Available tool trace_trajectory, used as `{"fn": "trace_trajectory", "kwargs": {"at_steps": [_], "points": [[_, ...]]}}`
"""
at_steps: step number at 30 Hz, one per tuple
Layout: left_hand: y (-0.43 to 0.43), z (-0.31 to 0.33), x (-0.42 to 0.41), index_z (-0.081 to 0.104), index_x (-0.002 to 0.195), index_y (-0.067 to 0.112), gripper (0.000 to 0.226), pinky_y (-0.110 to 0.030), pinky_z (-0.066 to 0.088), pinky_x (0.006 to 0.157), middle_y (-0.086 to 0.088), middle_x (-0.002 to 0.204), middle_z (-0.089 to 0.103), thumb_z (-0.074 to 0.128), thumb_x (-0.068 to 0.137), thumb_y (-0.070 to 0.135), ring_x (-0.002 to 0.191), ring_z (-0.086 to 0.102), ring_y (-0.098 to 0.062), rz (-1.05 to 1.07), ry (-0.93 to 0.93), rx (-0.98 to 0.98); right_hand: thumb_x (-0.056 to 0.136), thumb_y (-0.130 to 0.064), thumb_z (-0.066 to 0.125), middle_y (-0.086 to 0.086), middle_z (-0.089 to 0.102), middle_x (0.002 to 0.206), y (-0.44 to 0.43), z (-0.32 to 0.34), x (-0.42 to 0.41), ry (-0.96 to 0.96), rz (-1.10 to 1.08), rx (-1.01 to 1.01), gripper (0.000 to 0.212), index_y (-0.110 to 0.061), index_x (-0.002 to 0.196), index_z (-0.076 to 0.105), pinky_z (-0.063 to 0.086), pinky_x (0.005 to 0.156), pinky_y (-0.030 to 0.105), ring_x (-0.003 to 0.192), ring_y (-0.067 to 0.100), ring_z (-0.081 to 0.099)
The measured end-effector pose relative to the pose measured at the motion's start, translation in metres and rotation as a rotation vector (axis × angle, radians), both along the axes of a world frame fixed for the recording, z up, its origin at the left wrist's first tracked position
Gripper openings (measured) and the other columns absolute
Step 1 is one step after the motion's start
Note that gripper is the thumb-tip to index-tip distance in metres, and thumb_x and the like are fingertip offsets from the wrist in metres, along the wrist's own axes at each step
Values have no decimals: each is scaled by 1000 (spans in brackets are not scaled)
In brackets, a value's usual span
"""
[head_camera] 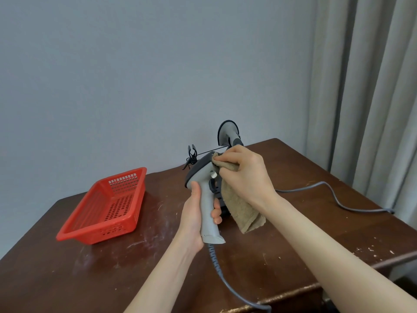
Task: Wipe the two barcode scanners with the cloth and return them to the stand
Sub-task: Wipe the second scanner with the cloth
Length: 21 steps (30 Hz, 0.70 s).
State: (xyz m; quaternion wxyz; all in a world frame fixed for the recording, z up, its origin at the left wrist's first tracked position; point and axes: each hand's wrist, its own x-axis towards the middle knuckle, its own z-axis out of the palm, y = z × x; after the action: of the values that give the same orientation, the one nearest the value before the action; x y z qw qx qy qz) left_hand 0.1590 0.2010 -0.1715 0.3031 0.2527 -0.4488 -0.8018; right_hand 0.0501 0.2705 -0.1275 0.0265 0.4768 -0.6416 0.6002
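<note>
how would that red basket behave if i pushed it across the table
The red basket looks like thin perforated plastic, so probably light and flexible. Its wide flat base suggests it would slide on the table rather than tip. Nothing shows inside, so little should resist a push.

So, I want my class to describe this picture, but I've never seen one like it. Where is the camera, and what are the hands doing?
The camera sits on a person's head, looking down at their own bare hands; no machine is involved. The left hand grips a grey scanner by its handle. The right hand presses a brown cloth against the scanner's head. Behind them a second scanner shows. A red basket lies on the brown table, and grey cables trail across it.
</note>
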Motion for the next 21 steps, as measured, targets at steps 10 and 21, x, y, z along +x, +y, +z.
{"fn": "trace_trajectory", "kwargs": {"at_steps": [10, 21], "points": [[0, -3, 5, 58, 91, 10, 53, -19, 34, 31, -5, 52, 49, 49, 72, 58, 33, 39, -11, 18, 7, -19, 86, -14, 58, -4, 60, 102, 1, -12, -10, 208, -153, 225, 29, -25, 109, 70, 48, 72, 34, 90, 21, 60], [-4, -2, 2, 55, 94, 7, 54, -20, 35, 31, -7, 52, 48, 51, 73, 57, 33, 39, -12, 30, 5, -39, 84, -12, 58, -11, 57, 93, -1, -5, -3, 112, -55, 112, 32, -28, 109, 70, 50, 77, 37, 88, 12, 58]]}}
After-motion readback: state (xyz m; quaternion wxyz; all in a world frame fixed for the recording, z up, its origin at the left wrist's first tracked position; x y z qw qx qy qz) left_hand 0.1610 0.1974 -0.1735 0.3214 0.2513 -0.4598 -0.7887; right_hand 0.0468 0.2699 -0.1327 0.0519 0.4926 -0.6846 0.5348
